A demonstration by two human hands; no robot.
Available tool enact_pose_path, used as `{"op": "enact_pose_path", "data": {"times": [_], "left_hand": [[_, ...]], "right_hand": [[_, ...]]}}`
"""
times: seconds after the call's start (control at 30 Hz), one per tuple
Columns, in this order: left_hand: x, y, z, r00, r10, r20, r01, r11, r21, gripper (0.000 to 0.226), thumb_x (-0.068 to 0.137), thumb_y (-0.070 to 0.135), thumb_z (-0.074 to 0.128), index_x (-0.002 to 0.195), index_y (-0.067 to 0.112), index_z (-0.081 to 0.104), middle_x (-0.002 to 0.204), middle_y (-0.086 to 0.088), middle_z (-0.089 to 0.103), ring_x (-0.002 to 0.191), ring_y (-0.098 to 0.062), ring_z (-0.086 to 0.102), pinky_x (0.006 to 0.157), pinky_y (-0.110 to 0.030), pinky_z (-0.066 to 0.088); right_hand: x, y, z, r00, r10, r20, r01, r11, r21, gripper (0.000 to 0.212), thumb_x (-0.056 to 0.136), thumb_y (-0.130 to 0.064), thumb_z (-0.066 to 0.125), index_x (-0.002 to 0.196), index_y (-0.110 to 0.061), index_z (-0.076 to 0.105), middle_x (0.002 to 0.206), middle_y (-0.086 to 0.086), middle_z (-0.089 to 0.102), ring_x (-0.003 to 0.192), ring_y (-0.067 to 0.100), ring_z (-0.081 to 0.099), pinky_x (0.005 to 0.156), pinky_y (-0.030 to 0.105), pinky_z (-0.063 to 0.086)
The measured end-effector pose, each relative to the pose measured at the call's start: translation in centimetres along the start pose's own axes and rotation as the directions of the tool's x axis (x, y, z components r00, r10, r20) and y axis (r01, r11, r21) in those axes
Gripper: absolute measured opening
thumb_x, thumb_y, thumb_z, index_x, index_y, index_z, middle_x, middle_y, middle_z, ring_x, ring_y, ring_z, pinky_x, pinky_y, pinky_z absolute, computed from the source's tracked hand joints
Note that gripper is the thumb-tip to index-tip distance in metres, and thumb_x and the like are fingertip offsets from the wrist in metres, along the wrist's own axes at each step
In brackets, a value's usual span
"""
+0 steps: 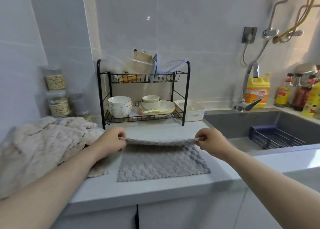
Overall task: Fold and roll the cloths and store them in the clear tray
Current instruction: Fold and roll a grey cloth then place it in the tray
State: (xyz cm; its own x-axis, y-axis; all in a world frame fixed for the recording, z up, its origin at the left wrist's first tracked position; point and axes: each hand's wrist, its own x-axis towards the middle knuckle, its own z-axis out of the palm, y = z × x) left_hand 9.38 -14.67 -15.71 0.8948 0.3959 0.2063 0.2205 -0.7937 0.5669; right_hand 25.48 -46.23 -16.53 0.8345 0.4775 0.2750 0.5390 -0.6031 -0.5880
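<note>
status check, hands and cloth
Left hand and right hand each pinch a far corner of grey cloth, lifted mid-fold. Beige cloths heaped left. Nothing blocking.

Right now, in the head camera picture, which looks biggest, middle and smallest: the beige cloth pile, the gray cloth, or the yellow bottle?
1. Beige cloth pile, though it's nearest.
2. Gray cloth.
3. Yellow bottle, though it's farthest.
</note>
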Motion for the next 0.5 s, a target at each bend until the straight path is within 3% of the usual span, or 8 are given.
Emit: {"op": "enact_pose_path", "data": {"times": [0.17,0.33,0.5], "left_hand": [[-4.3,-0.1,0.4,0.997,0.036,0.065,-0.037,0.999,0.014,0.013,0.077,0.004,0.058,0.075,0.017,0.058,0.08,-0.004,0.064,0.075,-0.019,0.058,0.063,-0.028,0.041],[-6.5,-0.1,0.9,0.969,0.026,0.246,-0.061,0.989,0.133,0.011,0.079,0.006,0.053,0.08,0.018,0.054,0.094,-0.005,0.064,0.09,-0.024,0.059,0.074,-0.032,0.046],[-7.5,-0.3,1.1,0.944,0.042,0.328,-0.121,0.967,0.226,0.016,0.074,0.011,0.054,0.071,0.027,0.052,0.093,0.006,0.06,0.09,-0.014,0.057,0.08,-0.031,0.049]], "right_hand": [[-3.5,0.8,-0.1,0.996,-0.022,0.084,0.019,0.999,0.028,0.008,0.084,-0.012,0.068,0.078,-0.018,0.067,0.083,-0.002,0.07,0.076,0.016,0.067,0.072,0.032,0.056],[-5.3,1.1,0.1,0.968,-0.036,0.249,0.08,0.983,-0.166,0.007,0.076,-0.015,0.063,0.08,-0.02,0.065,0.086,-0.003,0.069,0.081,0.019,0.064,0.075,0.03,0.051],[-5.5,1.5,0.4,0.961,-0.026,0.275,0.089,0.971,-0.22,0.017,0.075,-0.011,0.064,0.066,-0.025,0.058,0.103,-0.001,0.067,0.098,0.019,0.061,0.085,0.028,0.049]]}}
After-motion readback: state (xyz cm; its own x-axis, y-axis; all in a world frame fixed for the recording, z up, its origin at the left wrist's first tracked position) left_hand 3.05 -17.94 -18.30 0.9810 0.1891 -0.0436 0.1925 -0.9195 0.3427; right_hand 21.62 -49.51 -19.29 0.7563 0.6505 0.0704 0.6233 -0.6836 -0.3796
